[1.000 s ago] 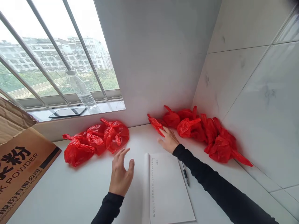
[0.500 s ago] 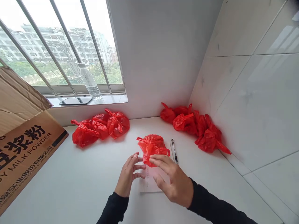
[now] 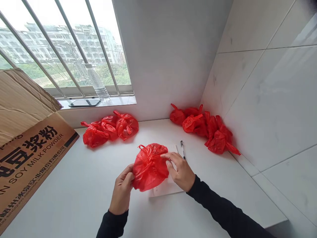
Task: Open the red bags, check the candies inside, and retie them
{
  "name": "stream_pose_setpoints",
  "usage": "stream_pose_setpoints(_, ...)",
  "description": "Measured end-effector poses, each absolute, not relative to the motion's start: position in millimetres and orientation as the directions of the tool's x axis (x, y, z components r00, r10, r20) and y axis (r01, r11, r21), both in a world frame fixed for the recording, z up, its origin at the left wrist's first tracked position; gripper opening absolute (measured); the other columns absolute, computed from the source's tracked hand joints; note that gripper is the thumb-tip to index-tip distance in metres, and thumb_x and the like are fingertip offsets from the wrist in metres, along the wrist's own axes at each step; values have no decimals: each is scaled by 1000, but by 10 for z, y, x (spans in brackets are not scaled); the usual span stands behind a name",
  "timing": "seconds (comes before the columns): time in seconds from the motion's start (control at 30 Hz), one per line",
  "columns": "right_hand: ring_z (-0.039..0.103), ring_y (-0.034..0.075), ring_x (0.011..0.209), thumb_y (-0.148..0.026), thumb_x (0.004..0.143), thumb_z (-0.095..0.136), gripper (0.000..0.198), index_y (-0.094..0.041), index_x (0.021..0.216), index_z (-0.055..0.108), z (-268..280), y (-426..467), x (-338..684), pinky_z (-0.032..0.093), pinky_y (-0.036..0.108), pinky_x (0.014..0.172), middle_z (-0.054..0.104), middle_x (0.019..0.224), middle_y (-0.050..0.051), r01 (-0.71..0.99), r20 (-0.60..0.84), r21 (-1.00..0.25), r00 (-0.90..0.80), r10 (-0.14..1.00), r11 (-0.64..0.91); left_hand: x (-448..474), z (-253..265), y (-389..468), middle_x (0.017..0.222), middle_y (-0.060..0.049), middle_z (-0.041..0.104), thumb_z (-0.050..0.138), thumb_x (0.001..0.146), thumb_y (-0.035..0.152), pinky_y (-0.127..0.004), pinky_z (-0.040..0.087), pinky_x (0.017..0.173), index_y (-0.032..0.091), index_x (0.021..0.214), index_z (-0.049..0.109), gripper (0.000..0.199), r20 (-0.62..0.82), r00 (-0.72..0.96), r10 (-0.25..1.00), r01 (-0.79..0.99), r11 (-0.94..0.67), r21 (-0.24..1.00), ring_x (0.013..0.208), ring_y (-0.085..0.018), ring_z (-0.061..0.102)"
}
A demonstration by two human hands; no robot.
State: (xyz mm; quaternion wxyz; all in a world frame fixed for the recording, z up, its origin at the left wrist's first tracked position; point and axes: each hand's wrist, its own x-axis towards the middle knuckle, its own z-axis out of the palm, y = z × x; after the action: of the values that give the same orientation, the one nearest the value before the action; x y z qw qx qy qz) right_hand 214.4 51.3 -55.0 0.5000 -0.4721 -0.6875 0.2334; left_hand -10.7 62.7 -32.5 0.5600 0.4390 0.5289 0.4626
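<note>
A knotted red plastic bag (image 3: 150,170) is raised and tilted toward me over a white notebook (image 3: 170,186), its contents hidden. My left hand (image 3: 123,185) pinches the bag's left edge between thumb and fingers. At the upper right side of the bag, my right hand (image 3: 180,169) has its thumb and fingertips on the plastic. One handle loop sticks up at the bag's top left. Just beyond my right hand lies a black-and-clear pen (image 3: 182,149), partly covered by the hand.
Several knotted red bags (image 3: 126,126) lie by the window wall, with more red bags (image 3: 219,140) in the right corner. An open cardboard box (image 3: 37,158) stands at left. A water bottle (image 3: 97,82) and a dark flat device (image 3: 84,103) rest on the sill.
The bag has been lifted off the notebook and turned so its knot faces me. My left hand, apart from it before, now grips its edge. My right hand has moved slightly up.
</note>
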Motion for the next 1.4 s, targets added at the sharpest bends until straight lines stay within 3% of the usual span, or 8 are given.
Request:
stream_pose_setpoints(0.2,49,27,125,-10,85,57,61,-20,145,50,-670,631,1867,38,48,113,60,134,10,470,487,-675,-296,822,569,-388,-304,515,69,-1,57,56,66,24,-24,40,54,14,99,71,38,-220,29,975,38,219,975,61,-14,49)
stream_pose_setpoints(0.4,59,26,96,-8,83,51,29,-18,103,69,-798,727,1946,49,45,92,69,99,8,468,348,-795,-172,922,387,-346,-389,408,72,-1,51,45,90,41,-34,52,61,16,122,60,44,-99,-38,994,266,105,958,63,-18,53)
stream_pose_setpoints(0.5,63,21,90,-15,92,45,23,-18,104,64,-727,736,2187,52,37,83,70,98,6,416,301,-856,-79,950,306,-218,-555,238,99,-9,59,47,92,38,-47,54,81,19,126,57,40,92,-89,992,491,-36,870,91,-26,59)
stream_pose_setpoints(0.77,57,16,71,-31,90,55,16,-23,101,64,-459,641,2342,46,29,72,65,79,-2,311,217,-932,71,974,185,46,-947,262,134,-6,65,65,79,19,-69,21,117,32,112,73,37,249,330,911,703,-413,578,137,-40,45)
stream_pose_setpoints(1.0,44,12,58,-18,86,52,31,-29,111,67,-390,437,2251,39,25,63,48,63,-8,327,166,-931,-22,986,164,-62,-349,456,135,-11,59,43,99,34,-51,47,104,25,132,54,36,442,27,896,726,-322,608,125,-28,54)
stream_pose_setpoints(1.17,43,11,58,-14,83,52,26,-25,103,64,-381,289,2205,36,24,58,47,62,-8,265,75,-960,-83,994,95,108,-111,220,124,-2,65,61,91,25,-49,38,111,30,113,65,23,514,396,761,742,-595,309,124,-26,53)
stream_pose_setpoints(1.27,43,12,60,-16,84,51,16,-23,94,61,-425,185,2331,35,24,56,47,65,-7,206,-11,-979,-77,997,5,-65,-160,221,106,-1,68,58,94,30,-38,50,89,28,95,66,8,488,164,857,780,-416,468,106,-22,62)
stream_pose_setpoints(1.4,50,15,71,-23,89,51,9,-21,91,59,-424,27,2537,41,27,64,57,79,-2,179,-59,-983,-104,993,-40,-329,-163,228,114,-3,68,57,90,57,-32,51,68,29,104,64,32,198,-222,955,673,3,740,106,-25,64)
